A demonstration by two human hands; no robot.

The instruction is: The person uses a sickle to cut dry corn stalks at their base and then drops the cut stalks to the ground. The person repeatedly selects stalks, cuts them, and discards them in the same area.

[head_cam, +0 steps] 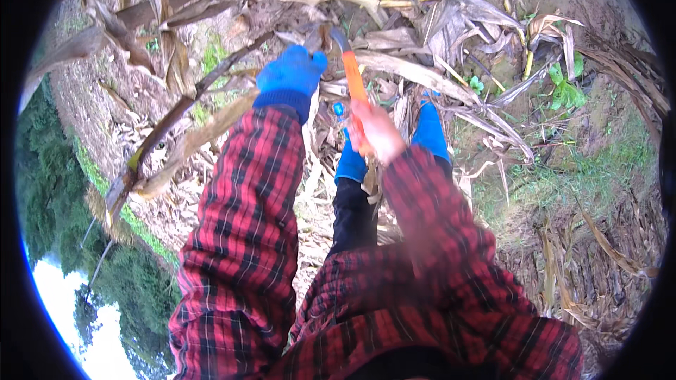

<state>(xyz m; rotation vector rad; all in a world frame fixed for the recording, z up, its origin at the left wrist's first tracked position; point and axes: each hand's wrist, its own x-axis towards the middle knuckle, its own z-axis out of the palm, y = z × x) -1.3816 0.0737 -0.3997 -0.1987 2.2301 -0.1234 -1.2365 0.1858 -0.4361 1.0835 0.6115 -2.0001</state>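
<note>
My left hand (290, 75), in a blue knit glove, is curled at the upper middle around what looks like a dry corn stalk (211, 78). The stalk slants from the lower left up to the fingers; the glove hides the grip itself. My bare right hand (377, 134) is closed around the orange handle of a sickle (355, 76) and is slightly blurred. Its dark curved blade (339, 38) points away from me, just right of the glove, among brown dry leaves. The blade's tip is hidden there.
Blue boots (432, 129) stand on ground littered with dry corn leaves (422, 71). Tall dry leaves (166, 37) rise at upper left. A green leafy weed (567, 89) grows at right, above a grassy patch (586, 174). Trees (58, 169) line the left edge.
</note>
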